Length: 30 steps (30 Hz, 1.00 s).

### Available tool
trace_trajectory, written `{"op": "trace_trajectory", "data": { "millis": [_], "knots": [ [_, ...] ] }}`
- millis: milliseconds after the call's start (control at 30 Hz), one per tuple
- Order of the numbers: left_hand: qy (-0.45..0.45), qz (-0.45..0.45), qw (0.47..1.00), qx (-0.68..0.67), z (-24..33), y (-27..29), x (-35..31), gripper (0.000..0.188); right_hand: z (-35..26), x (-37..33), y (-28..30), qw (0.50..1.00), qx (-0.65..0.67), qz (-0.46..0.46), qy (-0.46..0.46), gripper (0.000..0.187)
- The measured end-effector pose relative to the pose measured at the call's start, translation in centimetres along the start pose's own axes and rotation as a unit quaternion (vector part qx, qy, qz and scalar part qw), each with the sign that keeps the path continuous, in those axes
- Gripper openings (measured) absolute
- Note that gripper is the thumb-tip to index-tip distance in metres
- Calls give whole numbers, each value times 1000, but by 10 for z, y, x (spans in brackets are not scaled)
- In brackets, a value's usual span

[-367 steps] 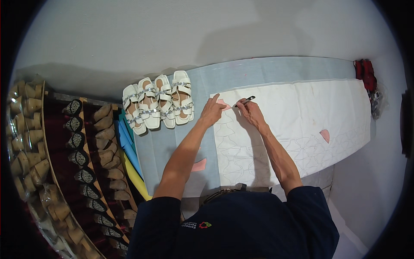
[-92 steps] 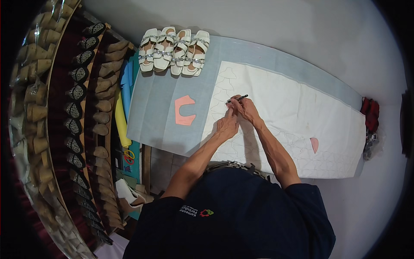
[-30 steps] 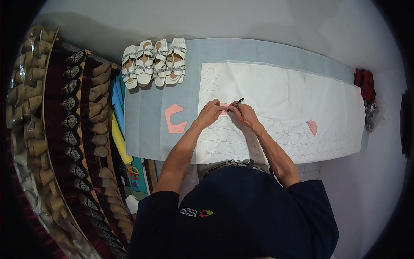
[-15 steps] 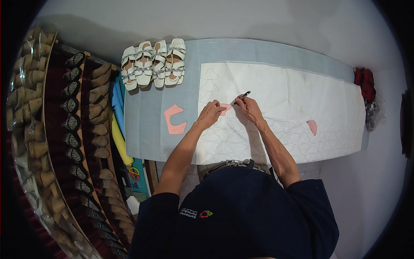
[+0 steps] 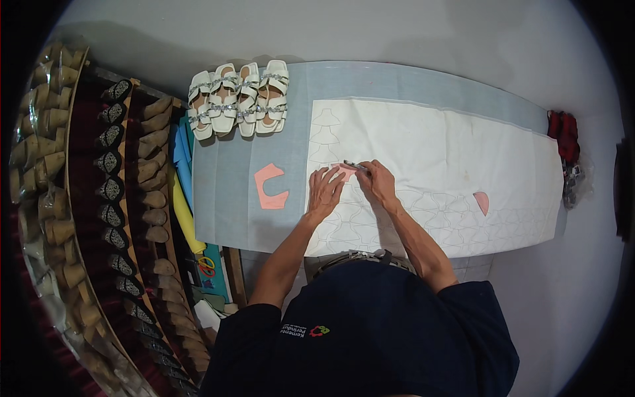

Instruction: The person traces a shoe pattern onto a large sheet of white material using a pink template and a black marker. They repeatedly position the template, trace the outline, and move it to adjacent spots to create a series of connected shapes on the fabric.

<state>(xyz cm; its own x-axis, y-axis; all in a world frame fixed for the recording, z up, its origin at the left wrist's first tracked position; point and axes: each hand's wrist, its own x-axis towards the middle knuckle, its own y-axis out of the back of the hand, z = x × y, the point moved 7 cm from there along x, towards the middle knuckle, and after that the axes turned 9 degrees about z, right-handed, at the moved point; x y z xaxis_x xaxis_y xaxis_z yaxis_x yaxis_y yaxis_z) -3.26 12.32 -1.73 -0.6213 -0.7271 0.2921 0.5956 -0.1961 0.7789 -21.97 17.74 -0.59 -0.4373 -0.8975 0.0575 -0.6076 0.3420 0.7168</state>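
Observation:
A pink pattern piece (image 5: pixel 348 175) lies on a white sheet (image 5: pixel 456 152) marked with rows of thin traced outlines. My left hand (image 5: pixel 324 193) rests on the sheet, fingers stretched and a little apart, its fingertips at the left side of the piece. Gripped in my right hand (image 5: pixel 378 182) is a dark pen (image 5: pixel 352 165), tilted left over the upper edge of the pink piece; its tip is too small to make out. Left of the sheet lies a pink C-shaped pattern piece (image 5: pixel 263 188). Toward the right, a pink half-round piece (image 5: pixel 481 203) sits on the outlines.
White strappy sandals (image 5: pixel 239 99) stand at the back left of the grey-blue table (image 5: pixel 397 74). Racks of wooden shoe lasts (image 5: pixel 153 198) and dark patterned shoe uppers (image 5: pixel 110 161) line the left side, near a yellow roll (image 5: pixel 185 215) and scissors (image 5: pixel 206 266). A red bundle (image 5: pixel 563 135) is at the right end.
My left fingers have spread out flatter beside the pink piece. The pen has swung from pointing up right to leaning left over the piece's upper edge.

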Motion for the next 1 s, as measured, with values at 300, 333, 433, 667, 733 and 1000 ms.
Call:
{"op": "trace_trajectory", "data": {
  "millis": [300, 333, 433, 667, 733, 1000],
  "knots": [
    [28, -84, 996, 29, -21, -7, 27, 54, 24, 53, -3, 993, 14, 31, -116, 41],
    [25, -86, 995, 36, -22, -8, 28, 55, 27, 57, -4, 991, 20, 20, -132, 41],
    [49, -98, 991, 75, -29, -12, 23, 57, 29, 64, -4, 985, 26, -9, -169, 43],
    [79, -119, 989, 40, -31, -15, 25, 57, 30, 71, -2, 980, -34, 15, -196, 45],
    [84, -117, 989, 34, -32, -14, 25, 58, 30, 72, -3, 978, -44, 13, -204, 48],
    [82, -96, 991, 49, -33, -16, 26, 61, 32, 73, -4, 977, -56, 15, -205, 56]
  ]
}}
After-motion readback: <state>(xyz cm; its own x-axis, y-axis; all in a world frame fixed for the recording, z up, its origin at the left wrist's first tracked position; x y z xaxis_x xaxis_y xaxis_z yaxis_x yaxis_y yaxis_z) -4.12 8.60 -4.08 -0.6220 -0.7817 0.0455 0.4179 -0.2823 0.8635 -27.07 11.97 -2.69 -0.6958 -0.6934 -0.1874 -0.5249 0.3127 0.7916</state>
